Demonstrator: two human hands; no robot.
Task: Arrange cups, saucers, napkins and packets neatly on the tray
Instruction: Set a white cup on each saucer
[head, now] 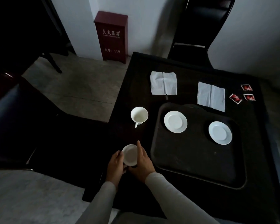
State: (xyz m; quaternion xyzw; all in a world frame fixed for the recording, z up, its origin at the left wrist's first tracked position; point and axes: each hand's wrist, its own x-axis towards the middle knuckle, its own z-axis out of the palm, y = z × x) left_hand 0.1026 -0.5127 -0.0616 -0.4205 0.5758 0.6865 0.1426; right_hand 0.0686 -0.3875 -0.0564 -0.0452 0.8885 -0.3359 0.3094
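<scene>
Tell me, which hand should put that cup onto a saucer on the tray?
Probably the right hand. Both hands cradle the cup, but the tray and its nearer saucer lie on the right, so the left hand would have to reach across.

red cabinet (111,35) at wall | black chair (199,26) behind dark table (136,97) | floor possibly tiled

Black tray (192,160) centre-right holds two empty white saucers (175,121) (220,132). Upright white cup (139,115) left of it; second cup (130,154) lower centre. Two white napkins (163,83) (211,96) and three red packets (242,95) upper right.
</scene>
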